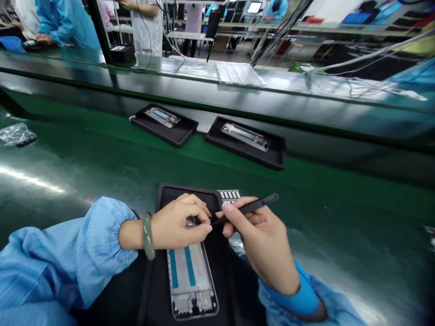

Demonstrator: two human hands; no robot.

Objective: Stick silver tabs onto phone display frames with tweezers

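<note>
A silver phone frame [193,280] with two blue strips lies in a black tray [224,280] in front of me. My left hand [181,222] reaches over the frame's upper end, its thumb and index fingertips pressed together at the tip of a black tool; whatever is between them is too small to make out. In my right hand [261,235] is the black tweezer-like tool [253,207], pointing left toward the left fingertips. A sheet of small white-edged pieces [229,194] shows partly behind the tray.
Two more black trays [183,138] [278,158] with phone frames stand farther back on the green table [112,163]. A clear plastic bag [15,134] lies at left. Beyond a raised shelf [190,88] are cables, a clear tray [239,74] and several people.
</note>
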